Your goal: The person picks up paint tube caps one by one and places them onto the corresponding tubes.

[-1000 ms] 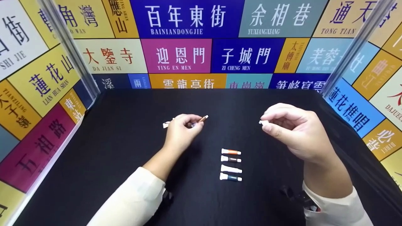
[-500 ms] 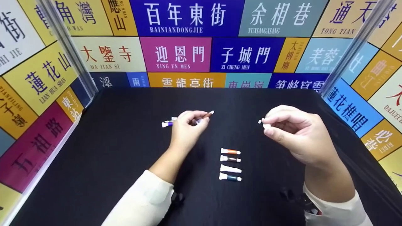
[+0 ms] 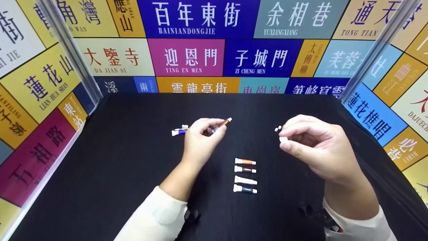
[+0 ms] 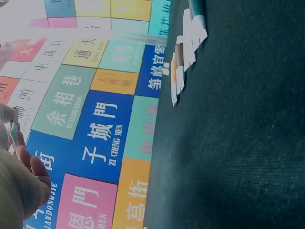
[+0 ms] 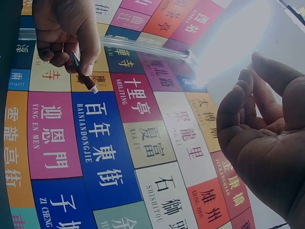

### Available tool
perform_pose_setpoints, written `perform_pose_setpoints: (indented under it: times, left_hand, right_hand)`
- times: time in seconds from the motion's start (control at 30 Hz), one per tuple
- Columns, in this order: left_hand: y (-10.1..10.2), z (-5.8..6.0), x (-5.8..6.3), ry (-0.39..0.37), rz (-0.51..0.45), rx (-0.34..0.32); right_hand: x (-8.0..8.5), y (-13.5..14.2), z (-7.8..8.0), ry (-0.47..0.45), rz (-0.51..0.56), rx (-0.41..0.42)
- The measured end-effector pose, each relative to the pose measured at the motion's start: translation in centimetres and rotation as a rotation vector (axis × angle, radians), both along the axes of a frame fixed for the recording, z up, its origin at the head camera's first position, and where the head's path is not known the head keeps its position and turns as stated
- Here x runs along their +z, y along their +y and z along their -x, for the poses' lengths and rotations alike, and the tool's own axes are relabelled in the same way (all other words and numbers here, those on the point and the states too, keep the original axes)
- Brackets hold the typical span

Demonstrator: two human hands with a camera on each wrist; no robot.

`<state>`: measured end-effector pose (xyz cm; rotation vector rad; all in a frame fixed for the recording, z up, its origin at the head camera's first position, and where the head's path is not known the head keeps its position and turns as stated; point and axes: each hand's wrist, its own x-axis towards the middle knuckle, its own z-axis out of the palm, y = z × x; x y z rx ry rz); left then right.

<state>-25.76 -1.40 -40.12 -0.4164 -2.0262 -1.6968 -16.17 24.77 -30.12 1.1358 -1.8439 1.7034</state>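
My left hand pinches a small brown paint tube, its white tip pointing up and to the right. In the right wrist view the same tube slants down from the left hand's fingers. Across from it, my right hand pinches a small white cap between thumb and forefinger. Two more small white pieces lie on the black cloth just beyond its fingertips. Behind the left hand, a purple-banded tube and another tube are partly hidden by it.
Several paint tubes lie in a column on the black-covered table: orange, dark brown, white and dark teal. Printed sign panels wall in the back and sides, with metal posts at the corners.
The left hand has shifted right and slightly away with the brown tube, uncovering the tubes behind it. The right hand has drawn slightly nearer with the cap, exposing the two white pieces.
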Motion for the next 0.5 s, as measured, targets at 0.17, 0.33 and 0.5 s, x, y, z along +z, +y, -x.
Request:
perform_pose_setpoints:
  times: [0.17,0.33,0.5]
  left_hand:
    - [0.4,-1.1,0.7,0.014,0.003,-0.057]
    - [0.7,-2.5,1.7,0.039,0.015,-0.111]
    - [0.9,-3.6,2.5,0.053,0.023,-0.155]
  right_hand:
    - [-0.2,-0.5,-0.3,0.034,0.014,-0.045]
    - [-0.2,-1.0,-0.5,0.053,0.017,-0.099]
    - [-0.3,-1.5,-0.3,0.102,0.01,-0.169]
